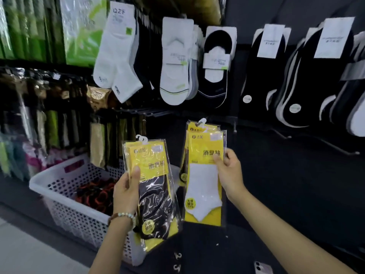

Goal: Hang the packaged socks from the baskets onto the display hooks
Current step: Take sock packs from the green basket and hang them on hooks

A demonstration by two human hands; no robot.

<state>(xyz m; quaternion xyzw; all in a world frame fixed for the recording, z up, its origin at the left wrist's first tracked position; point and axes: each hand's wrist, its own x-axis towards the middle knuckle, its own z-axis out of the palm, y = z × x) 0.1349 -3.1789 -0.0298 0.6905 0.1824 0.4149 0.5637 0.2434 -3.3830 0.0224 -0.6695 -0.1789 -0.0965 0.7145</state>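
Packs of socks are up in both hands, in front of the dark display wall. I see the left hand [126, 190] gripping a black-sock pack [156, 194] by its left edge, thumb laid flat on the yellow card and fingers hidden behind; more packs seem stacked behind it. The right hand [229, 173] pinches a white-sock pack [203, 186] at its right edge, thumb on the front, with at least one other pack showing behind its top. Both bundles stand upright, hanger tabs on top, near each other but apart. Left of the left hand and a little farther off sits a white perforated basket [65, 204] holding red-and-black items. Far right, bare black hooks [282, 133] jut from the wall below hung dark socks [264, 82]; white ankle socks [116, 62] hang further left. A beaded bracelet [122, 216] circles the left wrist. A phone [262, 267] lies at the near edge.
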